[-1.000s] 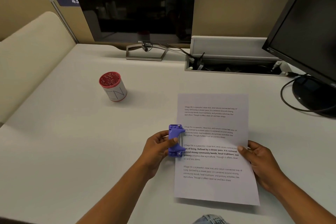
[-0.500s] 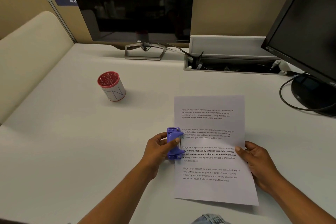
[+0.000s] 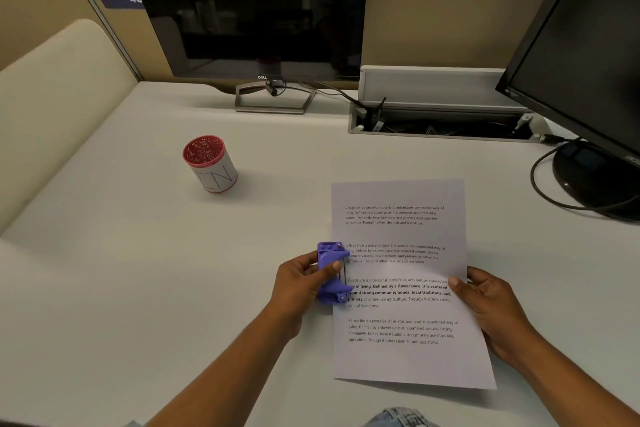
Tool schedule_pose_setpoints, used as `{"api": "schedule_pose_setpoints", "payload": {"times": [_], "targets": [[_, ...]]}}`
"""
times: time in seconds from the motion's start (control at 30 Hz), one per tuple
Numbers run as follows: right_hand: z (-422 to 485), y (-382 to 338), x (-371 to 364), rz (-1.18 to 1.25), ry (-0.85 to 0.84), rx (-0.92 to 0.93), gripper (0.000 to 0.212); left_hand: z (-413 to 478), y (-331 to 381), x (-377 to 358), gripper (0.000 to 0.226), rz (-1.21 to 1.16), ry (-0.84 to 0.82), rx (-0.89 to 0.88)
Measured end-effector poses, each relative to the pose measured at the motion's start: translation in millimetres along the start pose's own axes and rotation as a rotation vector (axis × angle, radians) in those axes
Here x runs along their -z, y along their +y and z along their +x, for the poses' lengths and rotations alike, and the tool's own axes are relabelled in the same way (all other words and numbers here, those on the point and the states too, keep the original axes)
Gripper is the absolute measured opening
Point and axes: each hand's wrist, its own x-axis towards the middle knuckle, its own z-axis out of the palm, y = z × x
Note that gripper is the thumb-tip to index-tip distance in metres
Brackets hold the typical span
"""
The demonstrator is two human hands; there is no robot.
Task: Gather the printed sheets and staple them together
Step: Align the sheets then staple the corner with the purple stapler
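Note:
A stack of printed sheets [image 3: 405,360] with several short paragraphs lies on the white desk [image 3: 138,288], right of centre. My left hand [image 3: 298,282] is shut on a small purple stapler [image 3: 330,272], whose jaws sit over the left edge of the sheets about halfway down. My right hand [image 3: 491,308] grips the right edge of the sheets, thumb on top. I cannot tell how many sheets are in the stack.
A red-rimmed white cup [image 3: 210,163] stands at mid-left. A dark monitor [image 3: 249,10] is at the back, another monitor [image 3: 588,62] with its base and cable at the right. An open cable tray [image 3: 440,125] sits behind the sheets.
Both hands stay on the sheets and the stapler stays on the left edge. The view has shifted slightly; nothing else moved.

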Motion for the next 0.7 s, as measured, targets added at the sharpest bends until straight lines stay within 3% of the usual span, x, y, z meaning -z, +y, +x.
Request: {"api": "schedule_pose_setpoints", "payload": {"times": [0.2, 0.37, 0.63, 0.7], "targets": [[-1.7, -3.2, -2.2, -0.021, 0.006, 0.007, 0.021, 3.1, -2.4, 0.4, 0.041, -0.016, 0.026, -0.009], [-3.4, -4.9, -3.6, -0.024, 0.011, 0.012, 0.02, 5.2, -4.1, 0.4, 0.02, -0.004, 0.05, -0.02], [-5.0, -7.3, -5.1, -0.046, 0.027, 0.011, 0.02, 4.8, -4.1, 0.1, 0.02, 0.002, 0.052, -0.026], [-5.3, -8.2, -5.0, -0.046, 0.033, 0.011, 0.019, 3.4, -1.8, -0.2, 0.029, 0.009, 0.035, -0.02]]}}
